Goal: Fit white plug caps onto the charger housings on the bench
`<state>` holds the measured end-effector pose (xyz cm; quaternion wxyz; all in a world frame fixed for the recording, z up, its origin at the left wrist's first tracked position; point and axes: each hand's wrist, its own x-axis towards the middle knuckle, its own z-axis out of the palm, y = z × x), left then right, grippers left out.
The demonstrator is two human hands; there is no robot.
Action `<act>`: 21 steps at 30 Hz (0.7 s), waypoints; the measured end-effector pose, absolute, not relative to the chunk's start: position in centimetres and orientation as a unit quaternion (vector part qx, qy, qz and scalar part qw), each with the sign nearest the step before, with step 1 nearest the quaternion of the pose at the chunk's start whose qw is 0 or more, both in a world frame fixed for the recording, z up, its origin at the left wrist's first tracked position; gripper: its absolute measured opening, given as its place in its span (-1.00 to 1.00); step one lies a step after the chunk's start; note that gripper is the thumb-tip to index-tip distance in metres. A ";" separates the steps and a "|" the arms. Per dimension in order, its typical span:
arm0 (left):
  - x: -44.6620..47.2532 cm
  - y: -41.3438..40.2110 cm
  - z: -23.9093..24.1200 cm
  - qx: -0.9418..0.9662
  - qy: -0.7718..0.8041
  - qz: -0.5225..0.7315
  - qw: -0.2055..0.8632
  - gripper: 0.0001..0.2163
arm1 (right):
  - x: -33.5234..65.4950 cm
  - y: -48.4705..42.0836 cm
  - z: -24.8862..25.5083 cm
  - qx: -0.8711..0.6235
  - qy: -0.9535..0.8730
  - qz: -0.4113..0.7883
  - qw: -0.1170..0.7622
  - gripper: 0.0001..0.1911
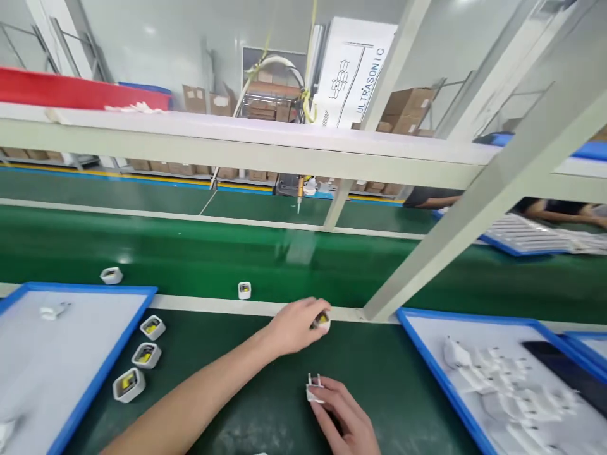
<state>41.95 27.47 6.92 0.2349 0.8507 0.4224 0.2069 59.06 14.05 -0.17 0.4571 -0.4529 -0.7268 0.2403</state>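
Observation:
My left hand (298, 325) reaches forward to the near edge of the green belt. Its fingers are closed on a small white charger housing (322, 320) with a yellow part inside. Nearer to me, my right hand (344, 414) pinches a white plug piece (313, 387) whose two metal pins point up and away. Left of my arm, a few more open charger housings, such as this one (147, 355), stand on the dark green table (227, 360) in a row. Two others lie on the belt, one straight ahead (244, 290) and one further left (111, 275).
A blue-rimmed tray (99, 379) at left bears a few white pieces. Another tray (439, 370) at right carries piled white plug pieces (507, 385) and a dark flat object (564, 373). A slanted metal post (455, 234) rises right of my hands. Across the belt, another person's arm (559, 215) shows.

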 end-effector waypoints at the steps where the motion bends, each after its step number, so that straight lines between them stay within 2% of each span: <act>1: 39.3 25.3 6.3 0.844 0.434 0.209 0.236 -0.63 | 59.0 14.2 -0.2 -0.445 -0.717 0.262 0.468 -0.80; 3: 34.7 21.4 4.9 0.814 0.480 0.227 0.234 -0.61 | 58.9 14.5 -0.1 -0.446 -0.684 0.309 0.488 -0.80; 8: 30.1 16.8 2.2 0.757 0.580 0.208 0.214 -0.75 | 57.4 15.5 0.4 -0.510 -0.541 0.424 0.517 -0.72; 13: 30.4 16.3 1.8 0.712 0.606 0.213 0.284 -0.53 | 53.1 15.9 1.7 -0.515 -0.455 0.498 0.530 -0.67; 18: 29.2 15.9 0.4 0.746 0.540 0.252 0.298 -0.81 | 49.3 16.2 3.0 -0.456 -0.523 0.516 0.502 -0.67; 21: 28.8 16.0 -0.3 0.741 0.536 0.270 0.302 -0.82 | 48.4 16.7 2.9 -0.447 -0.632 0.467 0.427 -0.77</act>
